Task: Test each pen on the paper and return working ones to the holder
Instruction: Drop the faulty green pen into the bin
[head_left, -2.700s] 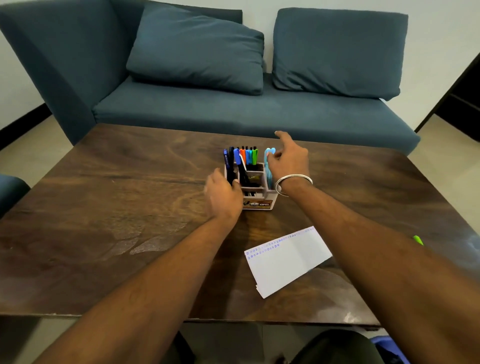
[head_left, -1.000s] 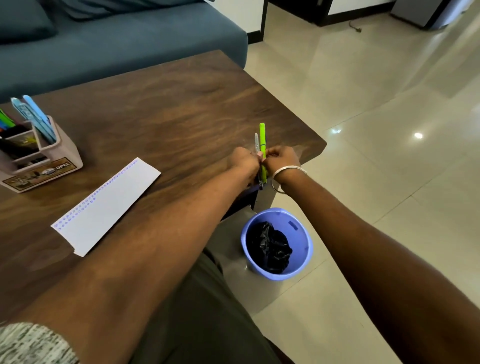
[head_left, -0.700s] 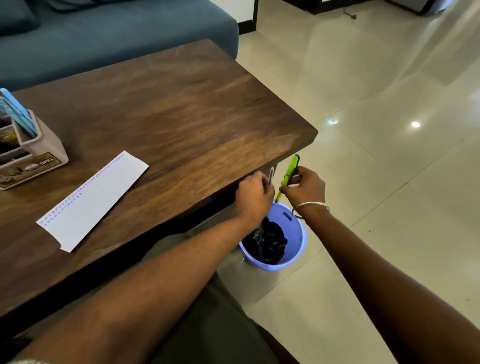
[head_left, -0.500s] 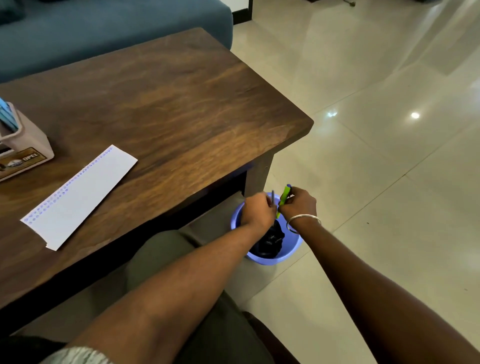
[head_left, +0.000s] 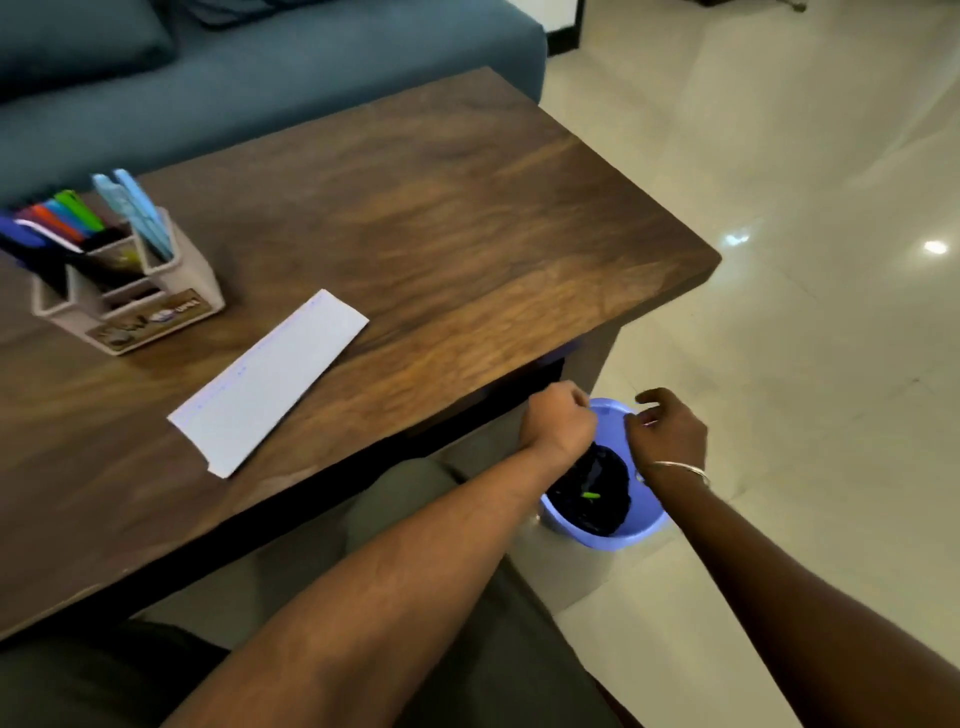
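Both hands hang over the blue bin (head_left: 605, 538) on the floor, at about four o'clock from the table (head_left: 441, 218) corner. The left hand (head_left: 558, 423) is curled into a loose fist with its back to the camera; whether anything is inside it cannot be told. The right hand (head_left: 667, 431), with a metal bangle (head_left: 678, 467) at its wrist, has its fingers loosely bent and spread, holding nothing. Below and between the two hands, a green pen (head_left: 590, 495) lies on the black liner (head_left: 592, 499) inside the bin. On the table, at ten o'clock from the hands, a strip of white paper (head_left: 270, 382) lies flat. Further out in the same direction, the beige holder (head_left: 150, 312) stands upright with coloured pens (head_left: 62, 223) in its back compartments and two light blue ones (head_left: 137, 213) leaning at its right side. A blue sofa (head_left: 260, 88) runs behind the table at twelve o'clock.
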